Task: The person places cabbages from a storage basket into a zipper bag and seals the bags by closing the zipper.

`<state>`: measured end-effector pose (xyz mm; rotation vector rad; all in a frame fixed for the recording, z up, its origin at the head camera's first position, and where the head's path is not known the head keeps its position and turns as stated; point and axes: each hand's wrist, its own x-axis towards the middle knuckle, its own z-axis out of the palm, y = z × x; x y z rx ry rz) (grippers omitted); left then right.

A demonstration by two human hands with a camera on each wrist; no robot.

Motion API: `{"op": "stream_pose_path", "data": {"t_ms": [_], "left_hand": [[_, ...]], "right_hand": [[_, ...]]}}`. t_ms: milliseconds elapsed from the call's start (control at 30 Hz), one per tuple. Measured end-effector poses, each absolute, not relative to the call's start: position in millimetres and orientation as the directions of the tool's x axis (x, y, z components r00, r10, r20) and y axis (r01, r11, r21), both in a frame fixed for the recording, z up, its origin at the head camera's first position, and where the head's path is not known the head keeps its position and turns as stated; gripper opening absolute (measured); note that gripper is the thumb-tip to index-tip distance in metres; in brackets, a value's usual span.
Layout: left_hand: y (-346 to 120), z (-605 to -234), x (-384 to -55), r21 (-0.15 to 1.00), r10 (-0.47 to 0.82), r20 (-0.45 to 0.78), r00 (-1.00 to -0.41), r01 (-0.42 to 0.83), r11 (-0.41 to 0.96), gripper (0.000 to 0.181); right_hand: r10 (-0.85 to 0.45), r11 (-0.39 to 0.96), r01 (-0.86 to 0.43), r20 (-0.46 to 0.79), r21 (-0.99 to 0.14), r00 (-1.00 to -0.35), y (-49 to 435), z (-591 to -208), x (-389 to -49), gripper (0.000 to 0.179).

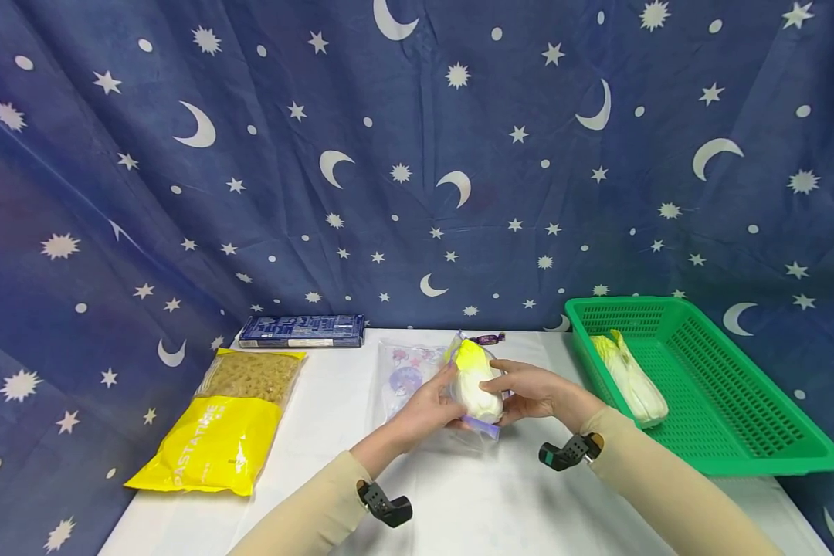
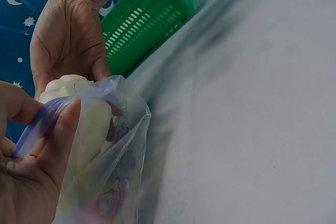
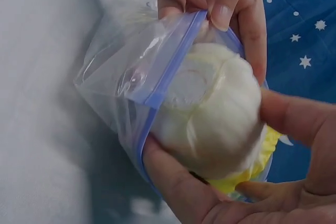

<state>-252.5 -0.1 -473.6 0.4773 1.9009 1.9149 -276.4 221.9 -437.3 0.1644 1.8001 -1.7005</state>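
A small napa cabbage (image 1: 477, 386) with a white base and yellow leaf tips sits partly inside the mouth of a clear zip bag (image 3: 131, 72) with a purple zip strip. My left hand (image 1: 424, 405) pinches the bag's zip edge between thumb and fingers, beside the cabbage. From the other side, my right hand (image 1: 533, 390) grips the cabbage, its thumb and fingers spread around the white body. In the right wrist view the cabbage's cut base faces the camera at the bag opening. Through the film, part of the cabbage shows in the left wrist view.
At right, a green basket (image 1: 744, 461) holds another napa cabbage (image 1: 632, 380). A printed clear bag (image 1: 405, 374) lies behind my left hand. A yellow pasta bag (image 1: 222, 432) is at left, a dark blue flat pack (image 1: 302, 330) behind it, and a purple-wrapped candy (image 1: 488, 339) at the back.
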Motion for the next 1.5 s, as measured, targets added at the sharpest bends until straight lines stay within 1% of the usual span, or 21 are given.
{"op": "stream_pose_path", "data": {"t_ms": [100, 200, 267, 367, 500, 667, 867, 1067, 1167, 1233, 1400, 1500], "left_hand": [[0.3, -475.2, -253.0, 0.999, 0.506, -0.048, -0.861, -0.053, 0.004, 0.083], [0.6, -476.3, -253.5, 0.998, 0.511, -0.051, -0.858, -0.060, -0.001, 0.084], [0.5, -476.3, -253.8, 0.998, 0.512, -0.051, -0.858, -0.060, -0.002, 0.084], [-0.3, -475.7, -254.1, 0.998, 0.508, -0.050, -0.860, -0.056, 0.004, 0.084], [-1.5, -474.5, -255.0, 0.998, 0.512, -0.052, -0.857, -0.060, 0.002, 0.083], [-2.0, -472.9, -255.8, 0.998, 0.528, -0.044, -0.848, -0.064, -0.020, 0.083], [-1.7, -471.3, -257.1, 0.997, 0.536, -0.050, -0.842, -0.069, -0.015, 0.083], [-2.3, -471.7, -257.4, 0.995, 0.521, -0.062, -0.851, -0.090, -0.029, 0.084], [-3.1, -472.9, -257.5, 0.993, 0.508, -0.060, -0.859, -0.105, -0.061, 0.084], [-4.3, -473.1, -257.8, 0.991, 0.499, -0.060, -0.864, -0.110, -0.072, 0.085], [-7.2, -472.5, -258.7, 0.993, 0.480, -0.068, -0.875, -0.105, -0.051, 0.085], [-8.5, -473.0, -259.1, 0.994, 0.473, -0.070, -0.878, -0.103, -0.045, 0.086]], "right_hand": [[-0.348, 0.128, 0.516, -0.526, -0.847, -0.776, 224.2, -441.1, -276.9, 0.073], [-0.360, 0.103, 0.532, -0.530, -0.841, -0.768, 226.7, -445.6, -278.2, 0.070], [-0.347, 0.097, 0.535, -0.532, -0.840, -0.772, 227.9, -447.5, -279.0, 0.076], [-0.329, 0.124, 0.518, -0.527, -0.847, -0.784, 228.0, -447.2, -279.8, 0.082], [-0.287, 0.202, 0.484, -0.524, -0.852, -0.802, 226.0, -442.6, -280.3, 0.088], [-0.273, 0.289, 0.431, -0.505, -0.855, -0.819, 224.1, -437.3, -280.3, 0.095], [-0.231, 0.369, 0.368, -0.467, -0.854, -0.853, 222.5, -435.2, -278.8, 0.101], [-0.217, 0.396, 0.308, -0.414, -0.865, -0.884, 220.4, -439.0, -276.0, 0.102], [-0.210, 0.427, 0.267, -0.382, -0.864, -0.900, 220.4, -441.3, -274.4, 0.095], [-0.201, 0.443, 0.228, -0.344, -0.867, -0.917, 221.2, -442.0, -273.0, 0.083], [-0.097, 0.419, 0.134, -0.191, -0.898, -0.977, 227.4, -441.0, -271.7, 0.044], [-0.022, 0.413, 0.085, -0.103, -0.907, -0.994, 233.0, -441.0, -270.8, 0.036]]}}
